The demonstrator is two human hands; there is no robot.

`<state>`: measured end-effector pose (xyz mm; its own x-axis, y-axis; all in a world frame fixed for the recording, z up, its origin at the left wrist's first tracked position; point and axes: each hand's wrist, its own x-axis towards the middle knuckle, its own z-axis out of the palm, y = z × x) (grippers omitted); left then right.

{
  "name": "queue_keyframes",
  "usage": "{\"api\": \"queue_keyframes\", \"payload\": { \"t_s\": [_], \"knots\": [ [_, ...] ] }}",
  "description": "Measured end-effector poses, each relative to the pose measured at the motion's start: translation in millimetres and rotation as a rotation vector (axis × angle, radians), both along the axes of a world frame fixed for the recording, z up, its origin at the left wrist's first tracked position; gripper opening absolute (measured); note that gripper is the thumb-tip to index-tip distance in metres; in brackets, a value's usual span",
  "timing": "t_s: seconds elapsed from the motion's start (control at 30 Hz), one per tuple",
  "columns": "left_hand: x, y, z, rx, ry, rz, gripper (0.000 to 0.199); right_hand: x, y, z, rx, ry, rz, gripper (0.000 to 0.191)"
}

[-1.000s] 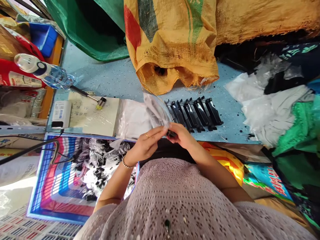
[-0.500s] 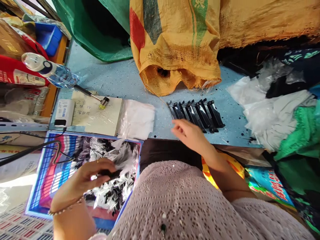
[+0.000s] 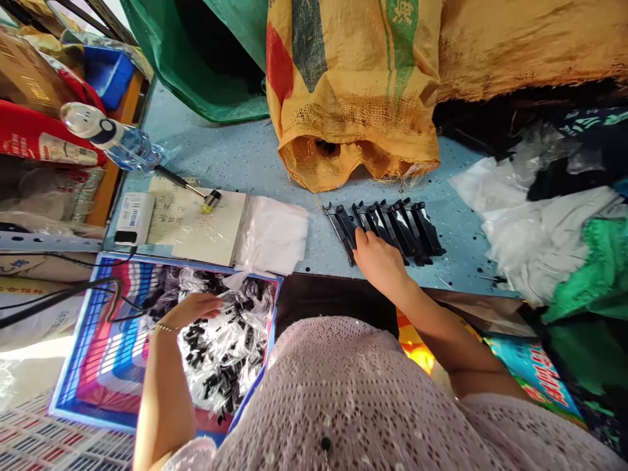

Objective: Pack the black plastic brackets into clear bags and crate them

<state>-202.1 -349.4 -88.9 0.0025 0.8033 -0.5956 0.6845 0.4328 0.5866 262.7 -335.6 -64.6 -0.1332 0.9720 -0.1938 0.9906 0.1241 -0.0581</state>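
Observation:
A row of several slim black plastic parts (image 3: 405,226) lies slanted on the blue speckled table. My right hand (image 3: 380,260) is at the row's left side, its fingertips closed on a black plastic part (image 3: 346,226). Over the blue basket (image 3: 73,366), my left hand (image 3: 196,307) has its fingers stretched out and holds nothing. Below it, black pieces in clear plastic bags (image 3: 226,353) fill much of the basket. A stack of thin clear plastic bags (image 3: 272,234) lies on the table between my hands.
Left on the table are a notepad (image 3: 206,229), a screwdriver (image 3: 184,185), a white device (image 3: 133,219) and a water bottle (image 3: 118,140). An orange woven sack (image 3: 353,98) and a green sack (image 3: 196,91) stand behind. White plastic (image 3: 530,235) is heaped at right.
My left hand has let go of a bagged black part over the basket. My right hand has reached the black parts and taken hold of one at the left of the row.

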Motion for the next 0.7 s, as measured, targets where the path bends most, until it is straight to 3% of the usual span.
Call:
{"api": "queue_keyframes", "payload": {
  "t_s": [0.07, 0.1, 0.13, 0.2, 0.23, 0.3, 0.4, 0.5, 0.6, 0.7],
  "knots": [
    [53.5, 14.3, 8.3, -0.097, -0.244, -0.255, 0.041, -3.0, 2.3, -3.3, -0.037, 0.029, -0.033, 0.051],
    [85.3, 23.0, 10.6, -0.052, -0.354, -0.377, 0.038, -3.3, 4.0, -4.7, -0.054, 0.054, -0.06, 0.052],
    [118.3, 32.6, 10.7, 0.134, -0.377, -0.403, 0.033, -2.4, 5.6, -6.0, -0.068, 0.09, -0.09, 0.053],
    [179.1, 53.5, 3.7, 0.563, -0.247, -0.261, 0.022, 4.5, 6.7, -7.8, -0.081, 0.208, -0.145, 0.052],
    [202.7, 63.6, -2.8, 0.694, -0.16, -0.2, 0.015, 10.4, 5.7, -8.5, -0.081, 0.297, -0.171, 0.051],
    [230.1, 80.6, -17.9, 0.771, -0.058, -0.138, 0.006, 25.0, 0.1, -9.7, -0.092, 0.555, -0.232, 0.048],
    [225.3, 94.7, -32.7, 0.626, -0.162, -0.073, 0.006, 41.6, -10.7, -9.7, -0.158, 1.118, -0.373, 0.044],
    [201.3, 97.6, -31.5, 0.423, -0.406, 0.103, 0.01, 34.8, -9.3, -7.3, -0.347, 1.629, -0.462, 0.037],
    [193.8, 94.6, -23.0, 0.38, -0.548, 0.256, 0.021, 0.8, 11.9, -9.1, -0.642, 1.901, -0.397, 0.035],
    [199.6, 89.2, -15.8, 0.439, -0.649, 0.301, 0.03, -44.5, 41.8, -22.1, -0.833, 2.002, -0.317, 0.03]
  ]
}}
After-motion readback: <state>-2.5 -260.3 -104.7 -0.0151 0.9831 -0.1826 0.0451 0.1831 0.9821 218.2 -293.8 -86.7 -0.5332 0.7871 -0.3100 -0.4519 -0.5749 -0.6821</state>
